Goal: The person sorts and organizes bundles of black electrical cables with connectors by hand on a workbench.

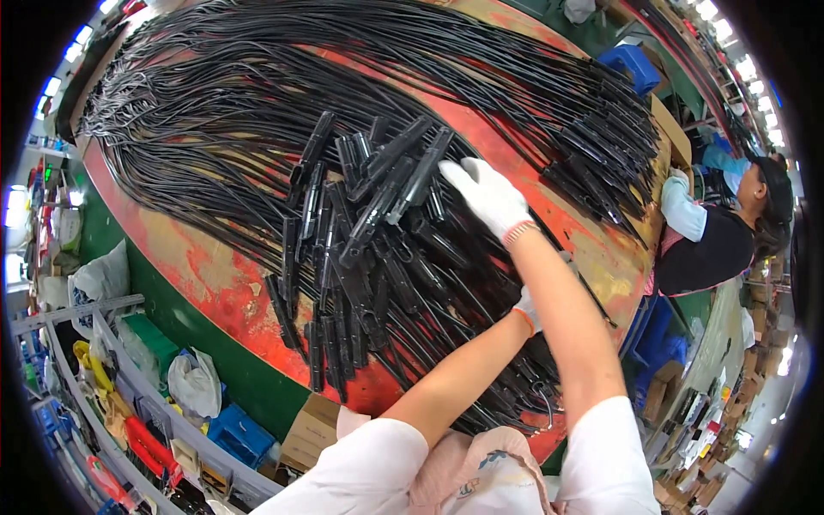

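A heap of long black plastic housings [378,193] on black cables lies in the middle of the table. My right hand [491,196], in a white glove, is at the heap's right side. Its fingers are stretched out and apart, tips beside the end of an upper housing [422,176]; I see nothing held in them. My left hand [530,307], also gloved, reaches across beneath the right forearm, over the black cables at the heap's right. The right forearm covers most of it, so its fingers and anything in them are hidden.
Long bundles of black cable [215,94] run across the red, worn table [206,266] to the far left. A second group of black housings [605,142] lies at the right. Beyond the right edge is another person [717,227]. A grey-railed shelf [129,360] stands at lower left.
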Tool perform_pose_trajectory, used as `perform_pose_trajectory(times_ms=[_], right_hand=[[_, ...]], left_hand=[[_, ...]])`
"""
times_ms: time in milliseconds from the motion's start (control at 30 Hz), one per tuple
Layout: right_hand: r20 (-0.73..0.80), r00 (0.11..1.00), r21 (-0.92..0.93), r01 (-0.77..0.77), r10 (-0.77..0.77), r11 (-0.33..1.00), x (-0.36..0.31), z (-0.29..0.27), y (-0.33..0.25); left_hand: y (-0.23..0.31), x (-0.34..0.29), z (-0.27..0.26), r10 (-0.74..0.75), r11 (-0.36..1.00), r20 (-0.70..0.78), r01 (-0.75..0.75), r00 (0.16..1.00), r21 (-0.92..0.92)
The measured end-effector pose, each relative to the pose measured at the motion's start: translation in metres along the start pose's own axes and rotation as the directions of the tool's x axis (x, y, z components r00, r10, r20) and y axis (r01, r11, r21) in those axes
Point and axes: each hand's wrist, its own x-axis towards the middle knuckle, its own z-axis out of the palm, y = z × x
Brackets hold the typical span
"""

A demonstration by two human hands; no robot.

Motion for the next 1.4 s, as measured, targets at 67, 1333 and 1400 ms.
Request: perform_pose_trajectory(times_ms=[67,1333,1400], right_hand=[[0.015,1.0,0.168,-0.017,0.015,0.986,0.021,0.027,-0.026],[-0.492,0.598,0.782,-0.016,0.633,0.623,-0.383,-0.092,0.232],[-0.494,0.506,0.831,0.034,0.707,0.556,-0.401,-0.074,0.239]], left_hand=[[0.017,0.001,0.005,0.043,0.995,-0.007,-0.042,0.999,0.088],[0.018,-0.021,0.062,0.378,0.791,-0.497,0.007,0.781,0.612],[0.01,-0.025,0.069,0.447,0.741,-0.448,-0.039,0.774,0.671]])
